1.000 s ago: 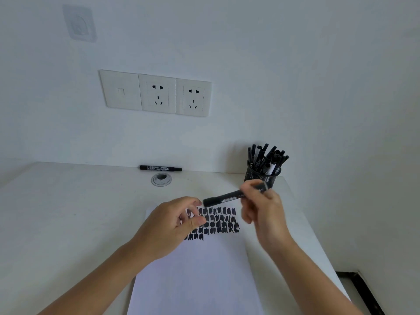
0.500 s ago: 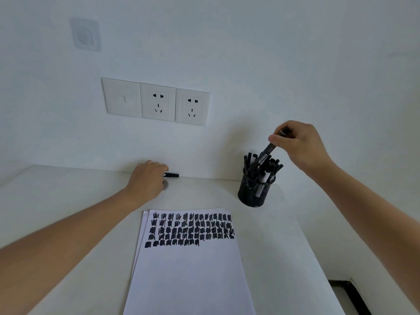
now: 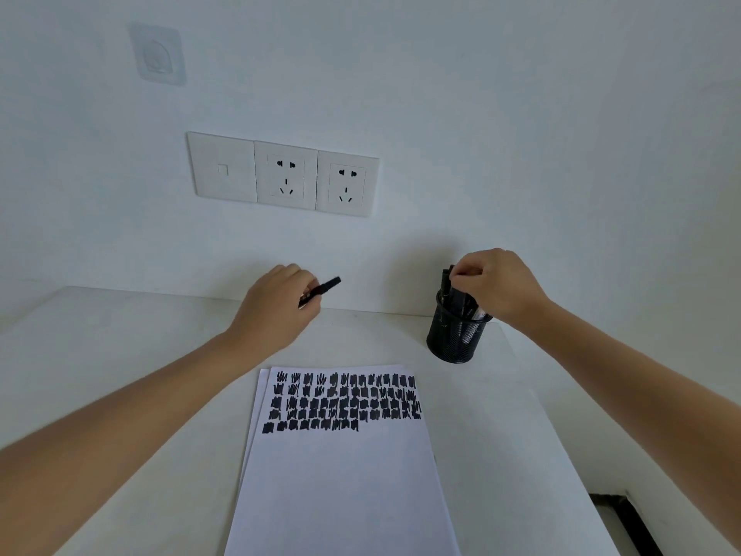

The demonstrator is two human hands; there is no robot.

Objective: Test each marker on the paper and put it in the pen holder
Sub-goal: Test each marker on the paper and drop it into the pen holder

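The left hand (image 3: 276, 311) curls tight round the black marker (image 3: 322, 290) at the far edge of the table (image 3: 120, 355), the right hand (image 3: 497, 288) pinches a stowed marker (image 3: 457, 297) in the pen holder (image 3: 455, 339) farther right, and best now is uncapping cleanly, then scribbling on the blank near part of the paper (image 3: 345, 487).

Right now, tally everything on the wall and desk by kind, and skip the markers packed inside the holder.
Power sockets: 2
Wall plate with a small square port: 1
Clear adhesive wall hook: 1
Black mesh pen holder: 1
Black marker outside the holder: 1
Paper sheets, stacked: 2 showing
Total: 8
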